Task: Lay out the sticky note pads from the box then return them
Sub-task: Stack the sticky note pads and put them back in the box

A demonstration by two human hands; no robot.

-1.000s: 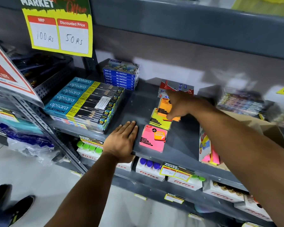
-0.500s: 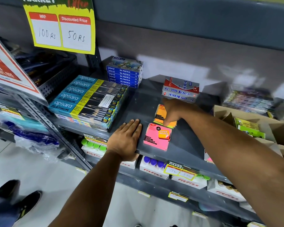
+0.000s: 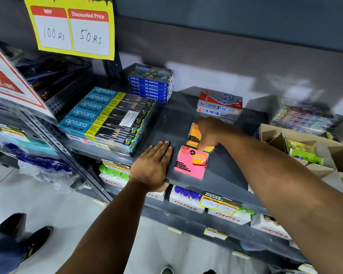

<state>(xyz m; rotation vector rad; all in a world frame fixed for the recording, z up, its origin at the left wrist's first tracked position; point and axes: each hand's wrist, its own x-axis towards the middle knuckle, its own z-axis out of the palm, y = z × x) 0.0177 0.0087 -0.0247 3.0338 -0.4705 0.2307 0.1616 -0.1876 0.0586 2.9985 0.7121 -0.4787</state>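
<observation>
A pink sticky note pad [image 3: 191, 162] lies flat near the front edge of the grey shelf [image 3: 222, 175]. Just behind it lies an orange sticky note pad [image 3: 193, 135], and my right hand [image 3: 208, 133] rests on it with the fingers curled down over its right side. A thin yellow-green edge [image 3: 210, 149] shows under the orange pad. My left hand [image 3: 152, 165] lies flat on the shelf's front edge, left of the pink pad, and holds nothing. The open cardboard box [image 3: 273, 135] stands at the right with green pads [image 3: 303, 154] inside.
Stacked pencil packs [image 3: 109, 117] fill the shelf's left side, with oil pastel boxes [image 3: 151, 87] behind. Two pen boxes [image 3: 219, 104] sit just behind the orange pad. Glue bottle cartons [image 3: 186, 200] line the shelf below. A price sign [image 3: 71, 26] hangs at the upper left.
My right hand has brought the orange pad down onto the shelf, covering the yellow-green pad behind the pink one. My left hand has stayed flat on the shelf edge.
</observation>
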